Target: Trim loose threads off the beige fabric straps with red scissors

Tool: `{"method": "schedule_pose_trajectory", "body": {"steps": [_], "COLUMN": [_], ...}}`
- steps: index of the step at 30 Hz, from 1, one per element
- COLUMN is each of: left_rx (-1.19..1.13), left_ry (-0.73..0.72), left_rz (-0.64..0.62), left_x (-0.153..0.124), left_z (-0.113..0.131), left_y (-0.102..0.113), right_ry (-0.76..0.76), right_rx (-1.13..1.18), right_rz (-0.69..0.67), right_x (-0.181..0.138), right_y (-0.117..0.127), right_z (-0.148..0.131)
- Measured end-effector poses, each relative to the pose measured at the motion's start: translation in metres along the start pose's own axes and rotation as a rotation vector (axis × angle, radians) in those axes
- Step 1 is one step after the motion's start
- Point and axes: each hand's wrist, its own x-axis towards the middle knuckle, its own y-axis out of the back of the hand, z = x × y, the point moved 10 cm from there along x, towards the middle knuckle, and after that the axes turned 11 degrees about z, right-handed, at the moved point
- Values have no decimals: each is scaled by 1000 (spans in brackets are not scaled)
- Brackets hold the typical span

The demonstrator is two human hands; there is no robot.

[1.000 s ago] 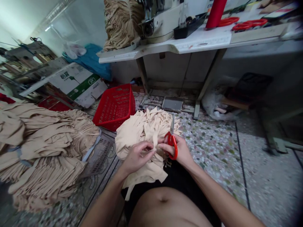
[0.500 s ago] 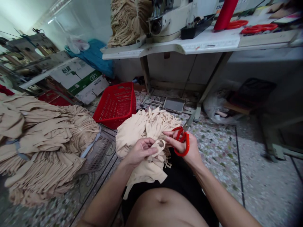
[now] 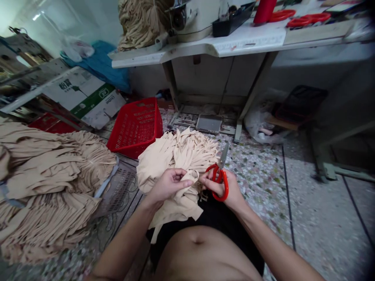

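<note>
Beige fabric loop point(image 3: 193, 175) pinched by left hand point(image 3: 169, 184), fingers nearly closed; red-handled scissors point(image 3: 225, 191) gripped by right hand point(image 3: 223, 188), fingers curled round handles. Beige fabric pile point(image 3: 175, 156) held on black shorts point(image 3: 211, 214). Red plastic basket point(image 3: 135, 128) beside pile; black tray point(image 3: 230, 19) contents too small to tell.

1. Left hand point(image 3: 169, 185) pinching beige fabric loop point(image 3: 193, 176), on top of loose beige fabric pile point(image 3: 175, 162) in lap.
2. Right hand point(image 3: 227, 188) gripping red-handled scissors point(image 3: 219, 182), blades pointing up, just beside loop.
3. Red plastic basket point(image 3: 134, 128) just past pile.
4. Large beige fabric bundles point(image 3: 49, 171) to left.
5. Sewing machine point(image 3: 187, 19) on white surface point(image 3: 249, 41) ahead.
</note>
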Motion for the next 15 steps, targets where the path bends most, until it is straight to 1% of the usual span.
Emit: {"method": "schedule_pose_trajectory", "body": {"steps": [2, 4, 7, 10, 13, 15], "left_rx": [13, 7, 23, 67, 70, 26], "left_ry": [12, 15, 2, -19, 16, 43], "left_rz": [-17, -6, 1, -41, -73, -50], "left_x": [-1, -1, -2, -4, -5, -4], "left_z": [1, 0, -2, -4, -9, -10], "left_y": [-1, -1, -3, -7, -6, -1], "right_ry": [15, 21, 16, 5, -18, -11], "right_rx": [-44, -48, 0, 47, 81, 48], "right_rz": [8, 8, -1, -4, -26, -57], "right_x": [0, -1, -3, -3, -2, -2], "right_y": [2, 1, -4, -10, -12, -11], "right_z": [-3, -4, 0, 3, 4, 6]}}
